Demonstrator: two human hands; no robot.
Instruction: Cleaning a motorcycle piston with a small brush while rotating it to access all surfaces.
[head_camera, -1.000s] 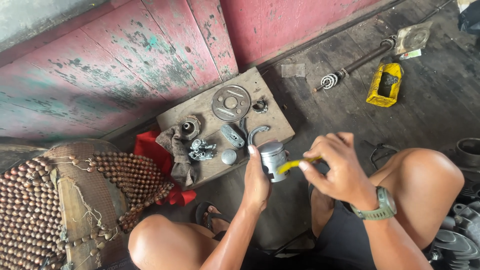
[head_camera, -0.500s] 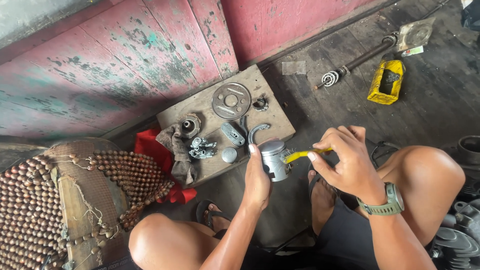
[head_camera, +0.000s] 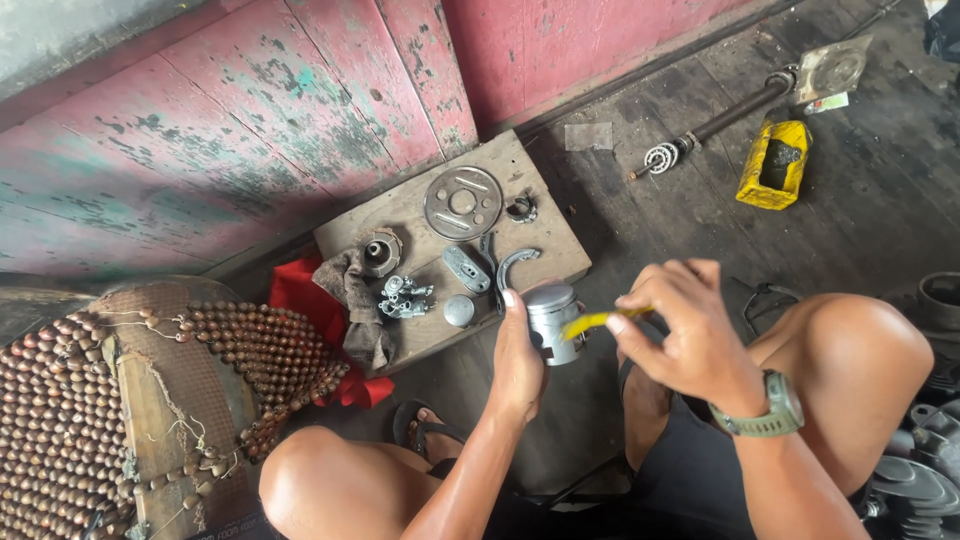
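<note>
A dark workshop floor by a worn red wall, with a wooden board (head_camera: 545, 225) of metal parts.

A metal piston (head_camera: 553, 318) is clasped in the left hand (head_camera: 518, 362) above the board's near edge; a yellow tool (head_camera: 597, 321) is pinched in the right hand (head_camera: 690, 335) and touches the piston.

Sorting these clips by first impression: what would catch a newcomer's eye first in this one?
Dead centre, the left hand grips a silvery metal piston while the right hand holds a thin yellow tool against it. Just behind sits a worn wooden board strewn with grey metal parts, including a round perforated metal disc. The peeling red plank wall fills the top of the view.
</note>
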